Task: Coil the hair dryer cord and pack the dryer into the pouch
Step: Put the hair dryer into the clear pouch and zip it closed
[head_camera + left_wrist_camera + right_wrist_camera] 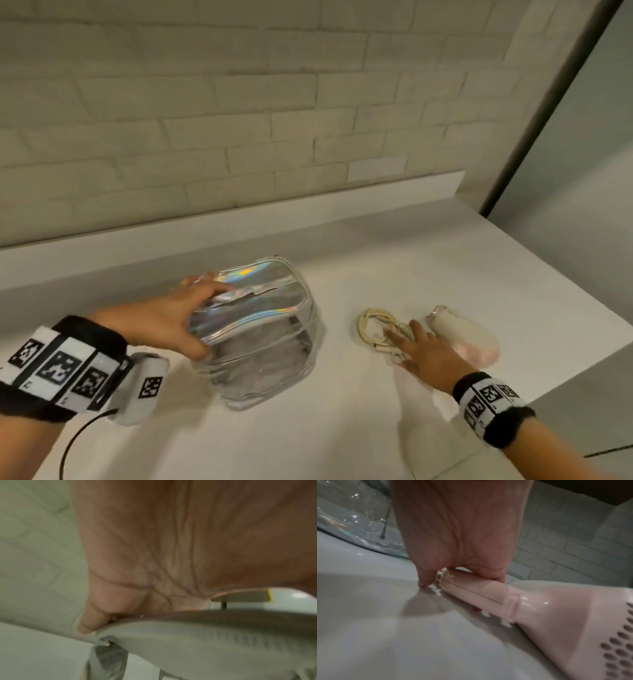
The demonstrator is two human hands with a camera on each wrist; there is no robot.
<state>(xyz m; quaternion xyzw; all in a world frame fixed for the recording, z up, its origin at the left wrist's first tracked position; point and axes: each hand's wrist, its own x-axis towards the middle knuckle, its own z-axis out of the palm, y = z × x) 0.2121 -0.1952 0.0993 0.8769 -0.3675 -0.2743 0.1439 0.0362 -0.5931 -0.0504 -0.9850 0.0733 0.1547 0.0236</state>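
Note:
A clear pouch (260, 346) with a shiny holographic zip top stands in the middle of the white counter. My left hand (178, 318) grips its left end, fingers over the top and thumb on the near side; in the left wrist view the palm (154, 547) lies against the pouch (205, 642). To the right lies the pale pink hair dryer (469, 339), with its cream cord (371, 325) coiled beside the handle. My right hand (424, 353) is on the handle, thumb and fingers straddling it (471, 588). The dryer's vented body (573, 622) rests on the counter.
The counter (342, 428) ends in a raised ledge (274, 212) under a pale tiled wall. Its right edge (565, 380) drops off close to the dryer. A dark frame (548, 113) runs up at the far right. The pouch's clear side (351, 513) shows left of my right hand.

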